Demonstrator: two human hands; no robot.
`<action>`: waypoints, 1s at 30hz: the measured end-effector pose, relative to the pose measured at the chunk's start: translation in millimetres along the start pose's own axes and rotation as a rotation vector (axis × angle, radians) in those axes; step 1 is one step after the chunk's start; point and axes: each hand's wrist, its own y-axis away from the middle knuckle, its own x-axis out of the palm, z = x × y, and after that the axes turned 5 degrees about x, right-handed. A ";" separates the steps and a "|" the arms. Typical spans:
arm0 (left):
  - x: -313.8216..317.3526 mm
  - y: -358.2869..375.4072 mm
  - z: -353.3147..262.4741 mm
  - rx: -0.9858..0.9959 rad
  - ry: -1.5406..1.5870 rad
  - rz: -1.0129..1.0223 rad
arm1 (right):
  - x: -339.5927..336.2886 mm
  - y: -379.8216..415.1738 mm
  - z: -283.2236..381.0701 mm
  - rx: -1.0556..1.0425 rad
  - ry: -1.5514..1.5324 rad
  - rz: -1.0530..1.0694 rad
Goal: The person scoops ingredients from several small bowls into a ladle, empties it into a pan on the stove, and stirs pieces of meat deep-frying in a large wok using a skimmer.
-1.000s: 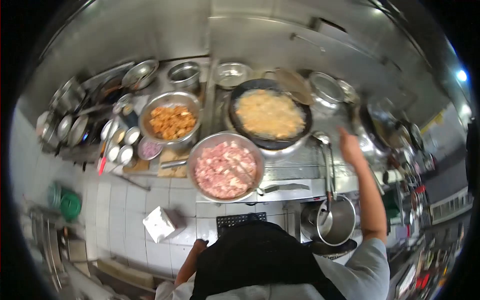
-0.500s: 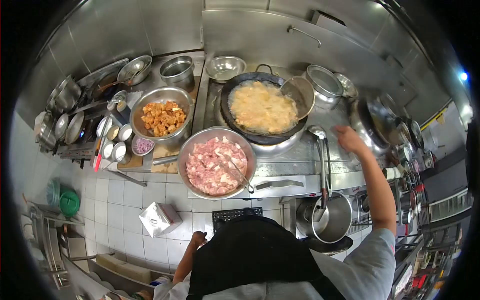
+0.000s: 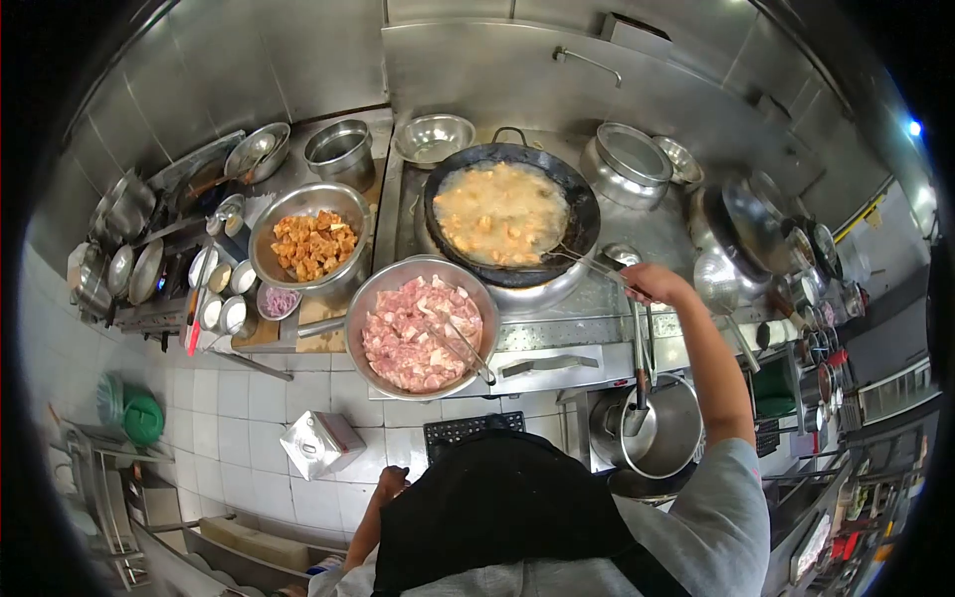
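Observation:
My right hand [image 3: 652,285] is closed round the handle [image 3: 600,267] of a wire-mesh strainer, whose basket is sunk out of sight in the wok [image 3: 589,214]. Golden pieces of food [image 3: 502,214] bubble there in cloudy, foaming oil. Down by my left side, my left hand [image 3: 392,483] is closed on something dark that I cannot make out. Nearest in front of me, a steel pan [image 3: 352,343] holds raw cut meat [image 3: 418,333], and tongs [image 3: 470,350] rest across it. Behind it to the left stands a bowl [image 3: 262,239] of orange-brown coated pieces [image 3: 313,247].
A ladle [image 3: 624,255] lies right of the wok, its handle hanging over a large pot [image 3: 652,448] below. A perforated skimmer [image 3: 716,282] is farther right. Small bowls, one with chopped purple onion [image 3: 279,301], line the left side. A metal tin [image 3: 321,444] stands on the floor.
My right hand has moved left and holds the strainer handle. The strainer's basket, earlier raised at the wok's right rim, has gone down into the oil. The view has shifted slightly.

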 end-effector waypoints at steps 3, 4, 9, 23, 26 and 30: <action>-2.1 -3.9 -3.3 -0.138 0.253 -0.051 | 32.0 -39.8 -19.1 -0.426 0.517 -0.310; -2.8 -4.2 -5.6 -0.118 0.257 -0.073 | 41.8 -42.3 -20.3 -0.593 0.712 -0.440; 0.9 6.3 -20.3 0.096 -0.275 0.002 | 57.7 -45.9 -21.6 -0.465 0.564 -0.495; 1.4 26.9 -40.2 -0.170 -0.005 -0.033 | 63.7 -40.4 -54.6 -0.547 0.354 -0.528; 0.8 20.3 -29.9 0.202 -0.331 -0.045 | 62.2 -27.5 -59.9 -0.532 0.339 -0.562; -3.6 13.3 -26.9 0.140 -0.137 -0.083 | 54.6 -8.9 -64.8 -0.501 0.437 -0.647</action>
